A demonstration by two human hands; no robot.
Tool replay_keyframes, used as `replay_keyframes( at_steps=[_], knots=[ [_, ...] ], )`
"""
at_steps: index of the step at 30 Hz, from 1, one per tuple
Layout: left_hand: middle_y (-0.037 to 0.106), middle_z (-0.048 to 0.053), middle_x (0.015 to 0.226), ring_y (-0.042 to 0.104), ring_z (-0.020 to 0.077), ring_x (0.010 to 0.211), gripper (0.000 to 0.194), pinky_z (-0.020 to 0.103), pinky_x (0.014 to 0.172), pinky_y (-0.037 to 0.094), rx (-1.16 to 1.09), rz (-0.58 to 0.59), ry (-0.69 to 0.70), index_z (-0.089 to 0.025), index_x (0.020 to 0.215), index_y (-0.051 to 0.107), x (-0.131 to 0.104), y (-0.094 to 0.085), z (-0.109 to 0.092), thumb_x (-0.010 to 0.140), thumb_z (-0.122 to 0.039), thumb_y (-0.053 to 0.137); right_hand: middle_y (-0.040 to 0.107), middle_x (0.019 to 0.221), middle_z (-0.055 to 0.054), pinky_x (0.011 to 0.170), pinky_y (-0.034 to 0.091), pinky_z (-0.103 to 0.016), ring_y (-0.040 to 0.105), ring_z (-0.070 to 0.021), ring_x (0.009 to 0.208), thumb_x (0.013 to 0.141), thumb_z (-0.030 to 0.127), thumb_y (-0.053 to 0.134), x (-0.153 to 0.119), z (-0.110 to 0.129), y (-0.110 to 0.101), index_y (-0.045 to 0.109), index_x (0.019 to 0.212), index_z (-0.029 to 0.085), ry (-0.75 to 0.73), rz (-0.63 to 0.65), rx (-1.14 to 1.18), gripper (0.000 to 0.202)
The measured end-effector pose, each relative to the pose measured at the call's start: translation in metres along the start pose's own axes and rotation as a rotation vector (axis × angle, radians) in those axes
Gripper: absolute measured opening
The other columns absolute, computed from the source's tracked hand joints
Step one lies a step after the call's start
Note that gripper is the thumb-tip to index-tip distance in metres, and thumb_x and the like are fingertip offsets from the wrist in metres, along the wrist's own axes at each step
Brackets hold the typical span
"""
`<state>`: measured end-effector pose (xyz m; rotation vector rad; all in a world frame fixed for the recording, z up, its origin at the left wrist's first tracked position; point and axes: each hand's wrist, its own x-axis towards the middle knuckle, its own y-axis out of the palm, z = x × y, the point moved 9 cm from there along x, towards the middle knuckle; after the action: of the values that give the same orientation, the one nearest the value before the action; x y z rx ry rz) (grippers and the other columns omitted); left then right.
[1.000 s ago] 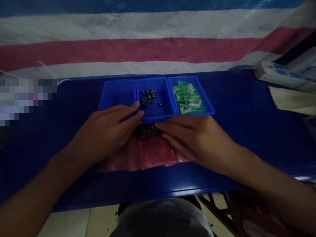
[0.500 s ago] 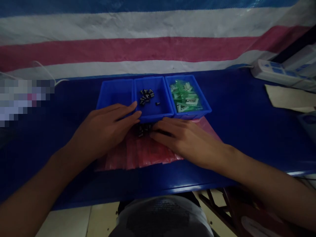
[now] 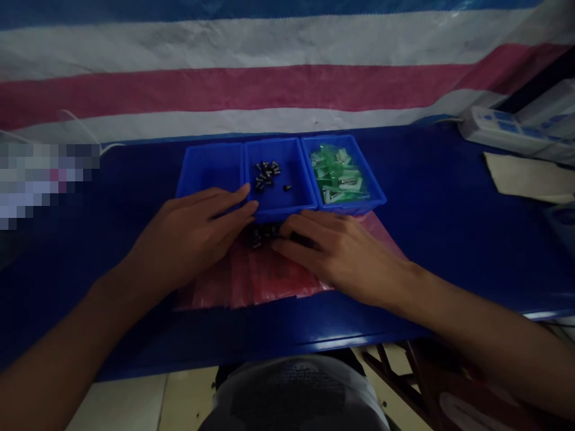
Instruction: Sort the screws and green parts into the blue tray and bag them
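A small pile of black screws lies on red plastic bags at the front of the blue bins. My left hand rests beside the pile with its fingers stretched out, the tips by the near edge of the middle bin. From the other side, my right hand reaches the screws, thumb and forefinger slightly apart at the pile's right edge. I see nothing held between them, though its other fingertips are hidden. More black screws lie in the middle bin, with a single screw apart from them.
The left blue bin stands against the middle one. In the right bin are green bags with white and metal parts. A power strip and a beige sheet lie on the blue table at right.
My right forefinger has lifted slightly away from the thumb, widening the gap at the screws. My left hand and the bins stay nearly where they were.
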<state>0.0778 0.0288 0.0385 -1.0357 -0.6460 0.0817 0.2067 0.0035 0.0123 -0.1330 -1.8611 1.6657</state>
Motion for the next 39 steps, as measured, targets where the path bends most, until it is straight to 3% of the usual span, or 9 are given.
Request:
replay_keyframes(
  at_steps=[5, 13, 16, 20, 24, 28, 31, 34, 39],
  knots=[
    [0.081, 0.010, 0.131, 0.082, 0.0213, 0.111, 0.023, 0.035, 0.096, 0.071, -0.026, 0.025, -0.009, -0.017, 0.120, 0.078, 0.000, 0.000, -0.001, 0.113, -0.015, 0.057, 0.075, 0.114, -0.011, 0.084, 0.060, -0.035, 0.070, -0.0234, 0.100, 0.105, 0.006, 0.061, 0.000, -0.002, 0.005, 0.076, 0.110, 0.013, 0.017, 0.083, 0.082, 0.017],
    [0.080, 0.012, 0.133, 0.080, 0.0221, 0.114, 0.028, 0.036, 0.098, 0.069, -0.007, 0.043, 0.013, -0.015, 0.123, 0.075, -0.001, 0.001, -0.002, 0.114, -0.014, 0.049, 0.080, 0.110, -0.012, 0.088, 0.064, -0.037, 0.075, -0.0233, 0.097, 0.109, 0.007, 0.055, 0.004, -0.001, -0.005, 0.074, 0.114, 0.011, 0.007, -0.023, 0.136, 0.020],
    [0.079, 0.010, 0.135, 0.080, 0.0209, 0.116, 0.032, 0.035, 0.101, 0.069, -0.015, 0.056, -0.009, -0.019, 0.126, 0.076, -0.002, 0.003, 0.000, 0.115, -0.016, 0.046, 0.083, 0.107, -0.010, 0.083, 0.065, -0.032, 0.079, -0.0192, 0.091, 0.109, 0.010, 0.060, 0.002, -0.015, -0.017, 0.077, 0.119, 0.012, 0.191, -0.142, 0.476, 0.020],
    [0.078, 0.009, 0.138, 0.080, 0.0222, 0.117, 0.029, 0.036, 0.101, 0.069, -0.079, 0.065, -0.062, -0.023, 0.128, 0.077, -0.003, 0.005, 0.004, 0.113, -0.017, 0.053, 0.083, 0.079, -0.002, 0.065, 0.066, -0.026, 0.080, -0.0158, 0.068, 0.103, 0.018, 0.072, -0.005, -0.036, 0.004, 0.081, 0.104, 0.015, 0.552, -0.084, 1.182, 0.009],
    [0.080, 0.010, 0.134, 0.081, 0.0224, 0.111, 0.028, 0.035, 0.095, 0.070, -0.019, 0.045, -0.024, -0.020, 0.124, 0.076, -0.001, 0.002, 0.000, 0.114, -0.016, 0.050, 0.088, 0.110, -0.005, 0.099, 0.071, -0.040, 0.085, -0.0218, 0.106, 0.103, 0.023, 0.075, -0.013, -0.055, 0.005, 0.078, 0.126, 0.021, 0.727, -0.290, 1.472, 0.023],
    [0.081, 0.009, 0.132, 0.082, 0.0211, 0.109, 0.034, 0.033, 0.091, 0.070, 0.045, 0.067, -0.001, -0.021, 0.124, 0.075, 0.000, 0.003, -0.003, 0.116, -0.017, 0.042, 0.087, 0.117, -0.003, 0.089, 0.074, -0.041, 0.085, -0.0223, 0.105, 0.106, 0.019, 0.068, -0.018, -0.067, -0.020, 0.076, 0.126, 0.026, 0.684, -0.497, 1.238, 0.023],
    [0.082, 0.011, 0.129, 0.083, 0.0229, 0.105, 0.029, 0.035, 0.087, 0.071, 0.036, 0.034, 0.010, -0.017, 0.122, 0.075, 0.002, -0.001, -0.004, 0.115, -0.014, 0.046, 0.086, 0.104, -0.004, 0.076, 0.070, -0.035, 0.083, -0.0202, 0.087, 0.109, 0.014, 0.061, -0.008, -0.047, -0.034, 0.079, 0.116, 0.021, 0.439, -0.340, 0.712, 0.020],
    [0.082, 0.015, 0.127, 0.083, 0.0261, 0.103, 0.022, 0.038, 0.086, 0.071, -0.004, 0.014, 0.032, -0.011, 0.119, 0.074, 0.004, -0.004, -0.007, 0.111, -0.009, 0.054, 0.084, 0.110, -0.012, 0.081, 0.068, -0.041, 0.080, -0.0270, 0.096, 0.105, 0.008, 0.064, 0.001, -0.010, -0.016, 0.079, 0.119, 0.012, 0.092, -0.052, 0.191, 0.021],
    [0.082, 0.015, 0.127, 0.083, 0.0259, 0.103, 0.019, 0.039, 0.087, 0.072, -0.013, 0.011, 0.029, -0.012, 0.117, 0.075, 0.006, -0.005, -0.007, 0.109, -0.008, 0.058, 0.078, 0.107, -0.013, 0.081, 0.064, -0.039, 0.072, -0.0275, 0.096, 0.100, 0.004, 0.068, 0.000, -0.001, 0.003, 0.080, 0.115, 0.009, -0.004, 0.050, -0.035, 0.020]
  ],
)
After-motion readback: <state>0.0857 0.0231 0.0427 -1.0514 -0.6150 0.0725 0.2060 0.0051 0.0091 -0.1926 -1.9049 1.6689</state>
